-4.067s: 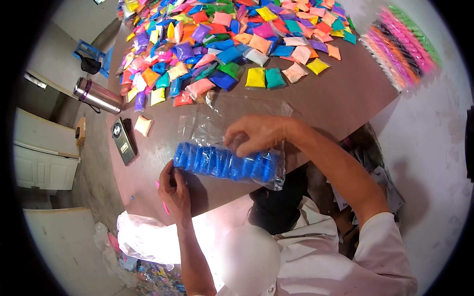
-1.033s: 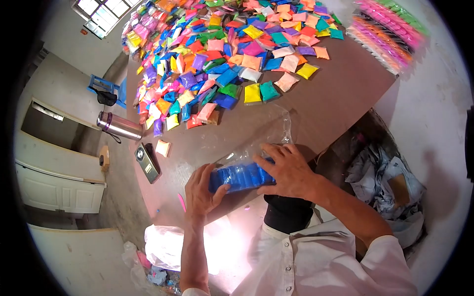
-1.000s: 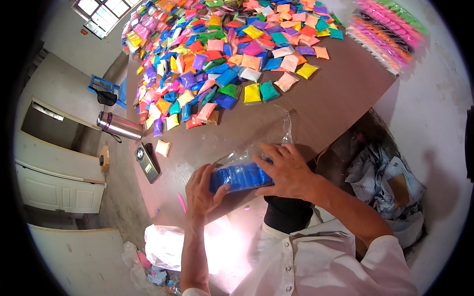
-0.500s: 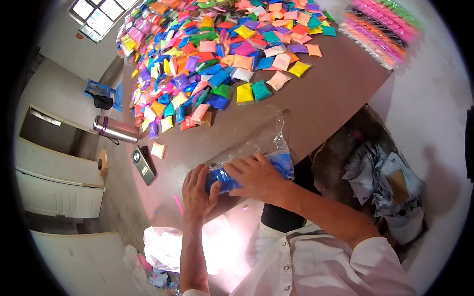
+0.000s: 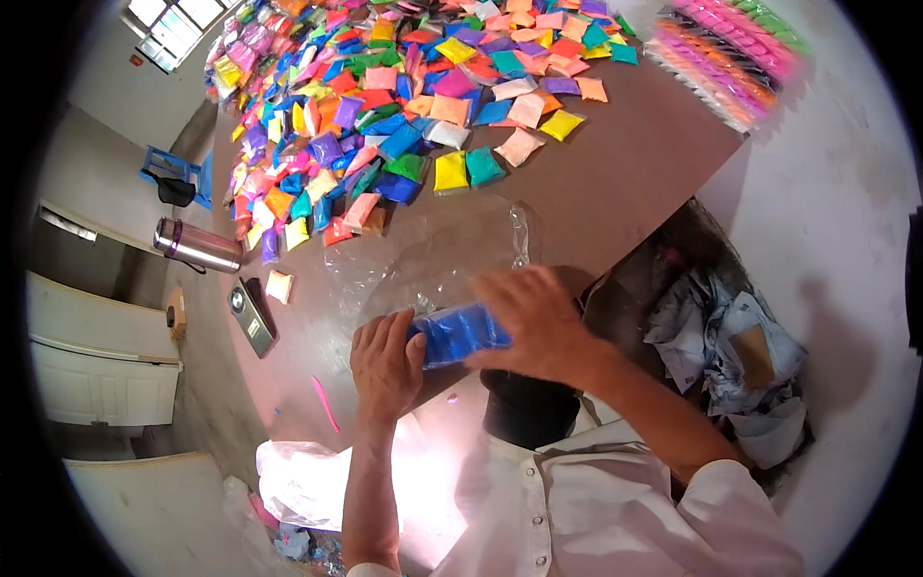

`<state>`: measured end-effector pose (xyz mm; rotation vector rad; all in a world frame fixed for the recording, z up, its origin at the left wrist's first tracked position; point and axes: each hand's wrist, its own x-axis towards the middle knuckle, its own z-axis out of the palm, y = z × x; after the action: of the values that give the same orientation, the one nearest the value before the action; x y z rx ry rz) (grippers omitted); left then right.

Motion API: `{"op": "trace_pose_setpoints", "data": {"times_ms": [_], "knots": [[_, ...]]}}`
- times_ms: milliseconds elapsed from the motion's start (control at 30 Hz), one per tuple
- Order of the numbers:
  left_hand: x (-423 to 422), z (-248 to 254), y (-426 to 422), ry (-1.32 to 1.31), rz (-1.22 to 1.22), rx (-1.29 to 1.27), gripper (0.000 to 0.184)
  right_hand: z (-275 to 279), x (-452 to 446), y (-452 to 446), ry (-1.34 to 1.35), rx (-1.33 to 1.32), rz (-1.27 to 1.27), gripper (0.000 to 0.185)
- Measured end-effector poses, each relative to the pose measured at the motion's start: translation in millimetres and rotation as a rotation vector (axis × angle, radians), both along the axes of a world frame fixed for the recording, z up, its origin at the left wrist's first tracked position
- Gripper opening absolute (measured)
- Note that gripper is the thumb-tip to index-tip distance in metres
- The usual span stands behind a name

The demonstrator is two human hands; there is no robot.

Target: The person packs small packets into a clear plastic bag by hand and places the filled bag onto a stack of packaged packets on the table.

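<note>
A clear plastic bag (image 5: 423, 231) lies on the near part of the table, its loose, wrinkled end spread away from me. Bright blue packets (image 5: 460, 335) fill its near end in a compact row. My left hand (image 5: 386, 363) is closed around the left end of this filled part, thumb on the near side. At the right end is my right hand (image 5: 543, 332), its thumb by the blue packets and its fingers raised beyond them. Motion blurs those fingers, so their grip is unclear.
Small colourful packets (image 5: 385, 144) are heaped across the far table (image 5: 615, 163). A steel flask (image 5: 197, 243), a phone (image 5: 252, 317) and a pink strip (image 5: 325, 403) lie at the left. Bundled packs (image 5: 735, 58) occupy the far right corner. A box of crumpled wrappers (image 5: 716, 337) stands right.
My right hand has shifted right and lifted its fingers off the bag's top, exposing more blue. The bag's loose end now lies flatter. The whole view has shifted slightly.
</note>
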<state>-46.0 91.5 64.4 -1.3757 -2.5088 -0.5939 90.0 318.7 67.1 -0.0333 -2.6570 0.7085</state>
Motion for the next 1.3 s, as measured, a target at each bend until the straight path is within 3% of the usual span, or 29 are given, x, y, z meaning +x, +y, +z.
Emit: {"op": "trace_pose_setpoints", "data": {"times_ms": [133, 500, 800, 967, 1133, 1300], "knots": [[-1.3, -3.1, 1.7, 0.006, -0.006, 0.026, 0.032, -9.4, 25.0, 35.1, -0.057, 0.026, -0.015, 0.088], [-2.4, -1.9, 2.0, -0.011, -0.006, 0.031, 0.029, -51.1, 21.4, 30.0, 0.135, -0.012, 0.053, 0.081], [-4.2, -3.1, -1.3, -0.024, 0.004, -0.001, 0.028, -13.6, 14.6, 25.0, 0.091, -0.064, 0.121, 0.094], [-2.2, -0.6, -2.0, -0.013, 0.011, -0.016, 0.030, -1.6, 6.3, 14.0, 0.001, -0.074, 0.141, 0.091], [10.1, 12.4, -9.8, 0.085, 0.014, -0.043, 0.051, -22.1, -1.9, -0.1, -0.045, 0.000, 0.173, 0.075], [29.4, -10.5, -29.5, 0.034, 0.041, -0.115, 0.060, -18.7, -0.6, 0.4, -0.047, -0.058, 0.173, 0.067]]}}
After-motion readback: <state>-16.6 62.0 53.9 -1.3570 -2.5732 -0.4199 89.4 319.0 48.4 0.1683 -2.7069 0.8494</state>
